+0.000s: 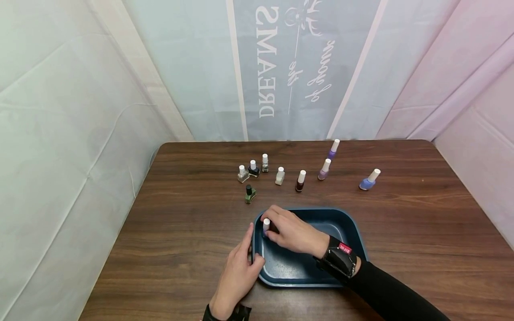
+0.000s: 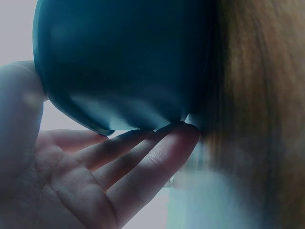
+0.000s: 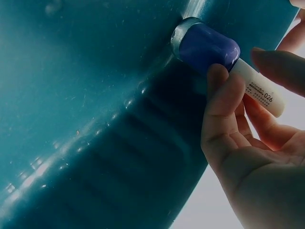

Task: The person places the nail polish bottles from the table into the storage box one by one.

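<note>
A nail polish bottle [image 3: 205, 45] with purple polish and a white cap leans in the left end of a dark teal tray [image 1: 297, 284]. My right hand [image 1: 295, 232] pinches it near the neck and cap, with curled fingers below and the thumb at the cap's other side. The bottle's base touches the tray where floor meets wall. My left hand [image 1: 238, 269] rests against the tray's left end, fingers fairly straight along the outer wall and thumb at the rim. In the left wrist view, those fingertips touch the tray's outside.
Behind the tray stand several nail polish bottles: a green one [image 1: 250, 194], a dark one [image 1: 300, 181], a mauve one [image 1: 324, 170], a purple one [image 1: 333, 150], a blue one [image 1: 369, 180] and a white one [image 1: 279, 176]. Curtains hang behind the wooden table [image 1: 180, 232].
</note>
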Tool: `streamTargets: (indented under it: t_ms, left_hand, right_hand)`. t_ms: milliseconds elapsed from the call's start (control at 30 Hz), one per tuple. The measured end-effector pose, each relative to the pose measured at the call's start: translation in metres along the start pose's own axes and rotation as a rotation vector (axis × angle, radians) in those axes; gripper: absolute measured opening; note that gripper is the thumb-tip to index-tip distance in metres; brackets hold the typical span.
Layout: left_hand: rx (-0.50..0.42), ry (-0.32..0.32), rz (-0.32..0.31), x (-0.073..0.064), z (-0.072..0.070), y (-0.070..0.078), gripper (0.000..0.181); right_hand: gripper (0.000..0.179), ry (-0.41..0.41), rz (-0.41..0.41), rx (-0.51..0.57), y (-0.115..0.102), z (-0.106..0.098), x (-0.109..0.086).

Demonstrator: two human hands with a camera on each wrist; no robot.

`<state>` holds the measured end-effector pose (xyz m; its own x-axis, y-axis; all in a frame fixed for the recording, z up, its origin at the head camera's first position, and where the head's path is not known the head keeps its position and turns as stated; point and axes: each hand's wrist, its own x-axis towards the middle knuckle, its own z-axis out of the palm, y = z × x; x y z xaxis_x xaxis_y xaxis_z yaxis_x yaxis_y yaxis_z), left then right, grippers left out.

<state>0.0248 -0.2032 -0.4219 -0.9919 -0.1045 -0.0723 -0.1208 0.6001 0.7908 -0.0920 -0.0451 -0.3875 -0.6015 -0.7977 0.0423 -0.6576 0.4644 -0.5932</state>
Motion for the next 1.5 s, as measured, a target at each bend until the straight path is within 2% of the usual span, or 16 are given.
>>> streamTargets:
  t_ms: [233, 567, 700, 967, 1167, 1500]
  left_hand:
    - [0.003, -0.005, -0.011, 0.0, 0.0, 0.001, 0.074]
    - [-0.003, 0.014, 0.013, -0.001, 0.0, 0.0, 0.074]
    - [-0.009, 0.011, 0.016, -0.001, 0.0, 0.0, 0.075]
    - [0.002, 0.025, 0.019, -0.002, 0.001, -0.001, 0.075]
    - [0.003, 0.019, 0.011, -0.001, 0.001, 0.0, 0.075]
    - [0.036, 0.033, 0.01, -0.001, 0.002, 0.0, 0.074]
  right_hand:
    - [0.026, -0.005, 0.027, -0.003, 0.0, -0.001, -0.001]
    - [0.034, -0.042, 0.103, 0.021, -0.002, -0.009, -0.003]
    - [0.036, -0.031, 0.114, 0.016, -0.004, -0.013, -0.003]
    - [0.04, 0.016, 0.106, -0.027, -0.007, -0.023, -0.006]
    - [0.04, 0.057, 0.081, -0.006, -0.005, -0.031, -0.008]
    - [0.03, 0.189, 0.032, 0.014, 0.005, -0.051, -0.008]
